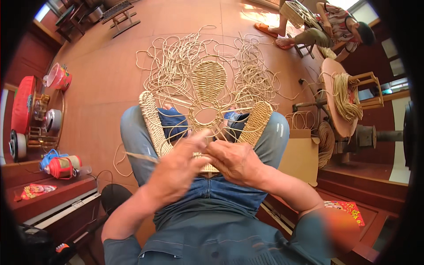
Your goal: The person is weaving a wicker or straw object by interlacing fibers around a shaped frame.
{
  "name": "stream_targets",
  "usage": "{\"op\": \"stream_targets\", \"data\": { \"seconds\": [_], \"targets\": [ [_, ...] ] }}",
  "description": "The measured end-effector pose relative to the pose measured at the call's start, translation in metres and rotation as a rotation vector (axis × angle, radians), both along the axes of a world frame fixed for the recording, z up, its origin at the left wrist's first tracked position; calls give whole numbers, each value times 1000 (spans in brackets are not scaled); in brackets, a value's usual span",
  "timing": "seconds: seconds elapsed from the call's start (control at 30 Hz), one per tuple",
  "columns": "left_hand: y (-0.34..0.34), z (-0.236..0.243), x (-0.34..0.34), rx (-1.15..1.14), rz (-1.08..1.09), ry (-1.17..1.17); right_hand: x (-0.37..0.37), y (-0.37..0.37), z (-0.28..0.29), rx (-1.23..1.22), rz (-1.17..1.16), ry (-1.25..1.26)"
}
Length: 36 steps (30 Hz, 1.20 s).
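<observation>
A woven straw-cord piece lies across my lap. It has a round open ring in the middle, an oval petal-like panel pointing away from me, and long woven panels on my left thigh and right thigh. Loose cords spread from the ring. My right hand is closed at the near side of the ring, its fingers pinched on a cord; the fingertips are partly hidden. Smeared by motion, my left hand is just beside it, over the near woven part. A cord end sticks out left of that hand.
Tangled cords cover the floor ahead. To the right stand a cardboard box and a round board with a cord coil. Another person sits at far right with a woven basket. A red thermos is at left.
</observation>
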State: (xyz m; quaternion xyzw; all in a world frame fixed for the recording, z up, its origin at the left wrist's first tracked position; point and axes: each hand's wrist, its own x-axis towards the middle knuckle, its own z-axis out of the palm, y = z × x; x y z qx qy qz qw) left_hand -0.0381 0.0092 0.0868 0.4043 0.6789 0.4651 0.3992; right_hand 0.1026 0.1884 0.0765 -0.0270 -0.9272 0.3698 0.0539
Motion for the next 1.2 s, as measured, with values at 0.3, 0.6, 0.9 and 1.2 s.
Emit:
{"op": "stream_targets", "data": {
  "seconds": [0.3,0.6,0.9,1.2],
  "targets": [
    [-27,-34,-14,-42,85,366,31,17,-18,-158,-112,-79],
    [14,-53,28,292,56,355,22,1,-29,-163,-151,22],
    [28,-61,24,266,28,540,23,15,-31,-203,-273,-71],
    [63,-70,3,47,292,743,5,52,-44,-222,-579,57]
  ]
}}
